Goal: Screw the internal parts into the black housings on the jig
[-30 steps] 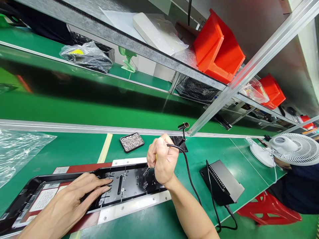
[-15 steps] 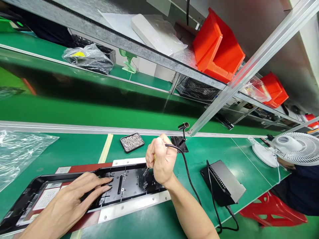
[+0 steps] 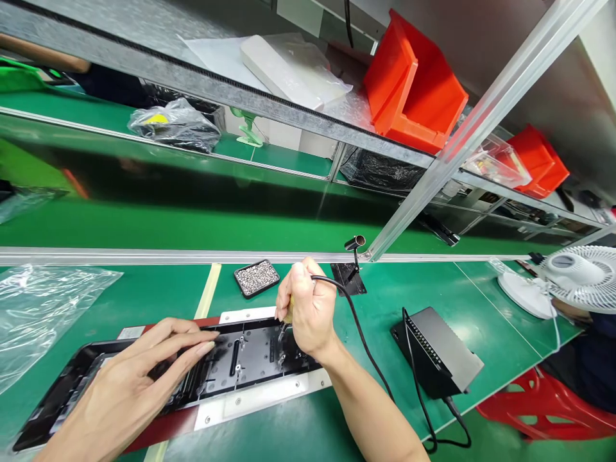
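Note:
A long black plastic housing lies open side up in a fixture with white side strips on a red-brown base. My left hand rests over its left part, fingers stretched out, fingertips near the inner ribs. In my right hand is a corded soldering iron, gripped in a fist around its yellowish handle. Its thin tip points down at the right end of the housing; my hand partly hides that spot. A small black tray of tiny metal pieces sits behind the housing.
An iron holder stands behind my right hand. To the right are a black box with cables and a white fan. Clear plastic film lies at left. An upright metal post and shelf with red bins stand ahead.
The view has shifted a little. My right hand has moved slightly left with the soldering iron. The housing's left end has shifted right, and the pale sheet seen through it is now mostly hidden.

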The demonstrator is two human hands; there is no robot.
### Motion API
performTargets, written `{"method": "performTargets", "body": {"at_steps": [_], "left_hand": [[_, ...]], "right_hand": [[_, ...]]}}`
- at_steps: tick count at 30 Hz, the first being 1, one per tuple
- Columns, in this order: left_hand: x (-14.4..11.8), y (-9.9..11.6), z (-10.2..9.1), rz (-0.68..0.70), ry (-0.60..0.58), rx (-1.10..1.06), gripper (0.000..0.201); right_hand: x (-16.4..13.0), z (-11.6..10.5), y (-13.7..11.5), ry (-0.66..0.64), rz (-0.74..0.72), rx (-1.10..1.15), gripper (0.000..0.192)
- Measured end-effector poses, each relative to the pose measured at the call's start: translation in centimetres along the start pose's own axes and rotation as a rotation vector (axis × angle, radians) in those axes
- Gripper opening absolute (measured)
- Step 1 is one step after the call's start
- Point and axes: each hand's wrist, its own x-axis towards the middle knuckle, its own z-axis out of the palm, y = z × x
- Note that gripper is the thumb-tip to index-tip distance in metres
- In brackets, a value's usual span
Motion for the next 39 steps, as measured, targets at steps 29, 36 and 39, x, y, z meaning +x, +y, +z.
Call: {"method": "performTargets", "body": {"at_steps": [29, 36, 39], "left_hand": [[11.5, 15.6, 7.5, -0.085, 0.167, -1.02, 0.059], [11.5, 15.7, 7.6, -0.07, 0.331, -0.954, 0.059], [11.6, 15.8, 7.6, -0.06, 0.311, -0.916, 0.059]], "right_hand": [[1.9, -0.6, -2.4, -0.141, -0.4, -0.513, 0.033], [1.9, -0.2, -3.3, -0.207, -0.335, -0.452, 0.03], [1.9, -0.2, -3.2, -0.209, -0.334, -0.448, 0.031]]}}
